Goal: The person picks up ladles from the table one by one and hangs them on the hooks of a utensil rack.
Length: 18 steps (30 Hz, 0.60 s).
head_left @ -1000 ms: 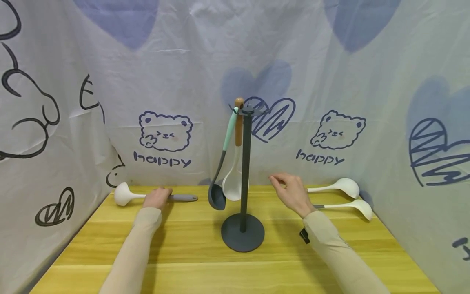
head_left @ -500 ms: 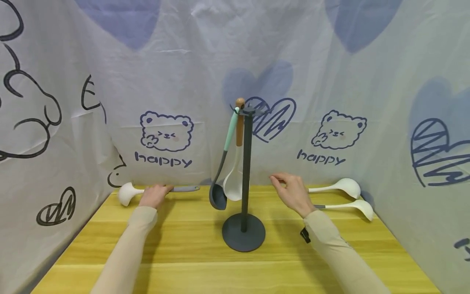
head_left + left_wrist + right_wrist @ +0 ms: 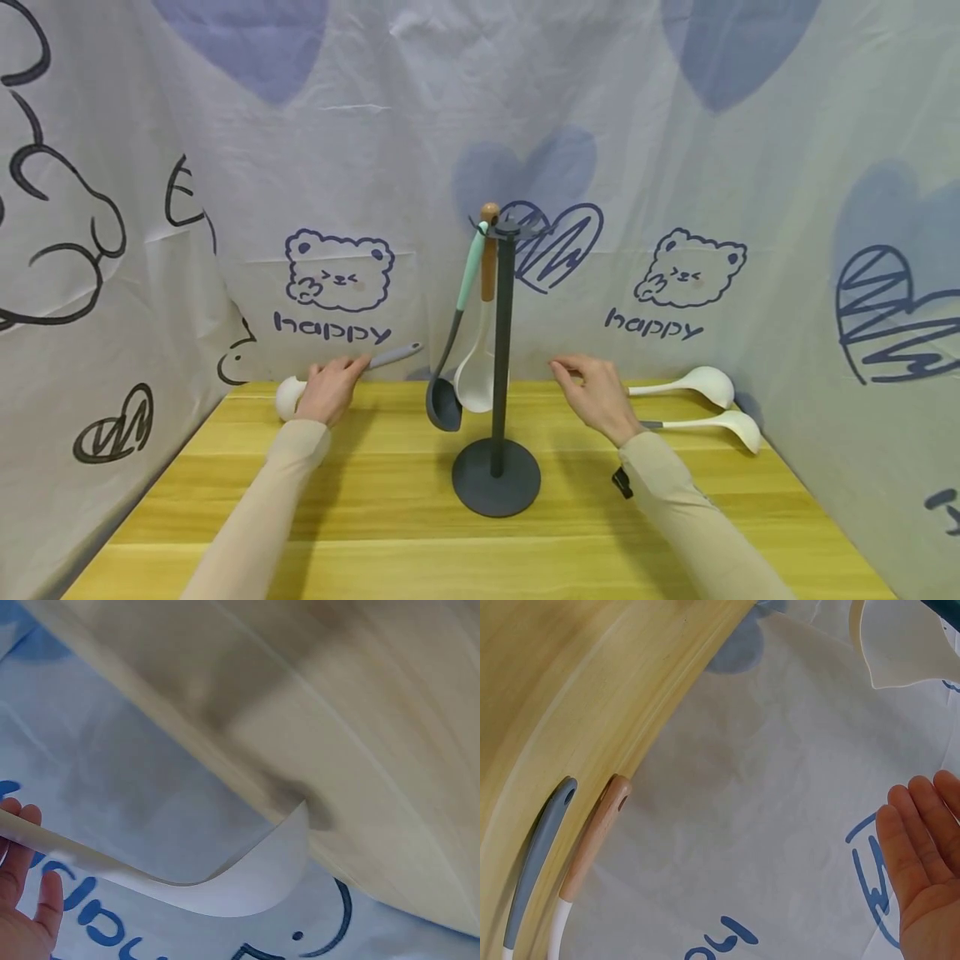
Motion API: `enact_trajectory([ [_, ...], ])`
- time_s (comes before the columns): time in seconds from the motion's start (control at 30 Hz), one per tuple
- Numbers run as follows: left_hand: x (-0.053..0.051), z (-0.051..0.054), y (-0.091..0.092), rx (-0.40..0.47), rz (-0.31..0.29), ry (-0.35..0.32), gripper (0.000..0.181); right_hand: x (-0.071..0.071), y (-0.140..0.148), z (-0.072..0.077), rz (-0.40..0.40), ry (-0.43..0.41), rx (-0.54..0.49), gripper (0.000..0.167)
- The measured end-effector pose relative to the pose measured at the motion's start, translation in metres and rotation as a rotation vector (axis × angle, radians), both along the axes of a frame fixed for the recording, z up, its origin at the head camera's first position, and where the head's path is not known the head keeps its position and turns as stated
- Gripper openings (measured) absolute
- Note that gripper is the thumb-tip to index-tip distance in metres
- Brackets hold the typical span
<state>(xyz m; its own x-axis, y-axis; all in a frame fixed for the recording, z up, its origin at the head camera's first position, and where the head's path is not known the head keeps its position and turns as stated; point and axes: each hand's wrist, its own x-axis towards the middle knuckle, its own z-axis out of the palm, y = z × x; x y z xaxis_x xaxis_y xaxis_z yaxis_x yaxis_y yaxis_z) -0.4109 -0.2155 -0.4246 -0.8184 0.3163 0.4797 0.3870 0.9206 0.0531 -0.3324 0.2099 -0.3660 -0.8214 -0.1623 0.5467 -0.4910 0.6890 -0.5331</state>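
Note:
My left hand (image 3: 330, 392) holds a white ladle (image 3: 288, 398) with a grey handle (image 3: 395, 355). The handle slants up to the right, while the bowl hangs low over the table's back left. In the left wrist view the fingers curl at the ladle's shaft (image 3: 97, 859). My right hand (image 3: 596, 396) hovers right of the stand and touches nothing; its fingers look straight in the right wrist view. On the dark stand (image 3: 502, 358) hang a dark ladle (image 3: 444, 404) with a mint handle and a white ladle (image 3: 474, 379) with a wooden handle.
Two more white ladles lie at the back right: the rear ladle (image 3: 708, 383) has a wooden handle (image 3: 592, 840), the front ladle (image 3: 742, 427) a grey one. A printed cloth (image 3: 420, 108) surrounds the wooden table (image 3: 390, 550) at back and sides.
My left hand has lifted the grey-handled ladle's handle end off the table and carried the ladle rightward, so that it now tilts. The right hand has stayed in place.

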Motion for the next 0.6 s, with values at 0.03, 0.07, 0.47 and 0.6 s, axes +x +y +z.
enact_trajectory([
  [0.03,0.0,0.001,0.002,0.014,0.004,0.005,0.039,0.0,0.0,0.0,0.001,-0.002,-0.001,0.028],
  [0.07,0.001,0.002,0.003,0.023,0.005,0.014,0.039,0.001,0.0,0.0,0.0,-0.003,-0.001,0.028],
  [0.47,0.005,0.022,0.023,0.19,-0.159,0.174,0.03,0.004,-0.004,0.003,-0.032,-0.013,0.003,0.029],
  [0.6,0.01,0.028,0.033,0.247,-0.196,0.164,0.034,0.004,-0.004,0.004,-0.027,-0.007,-0.002,0.029],
])
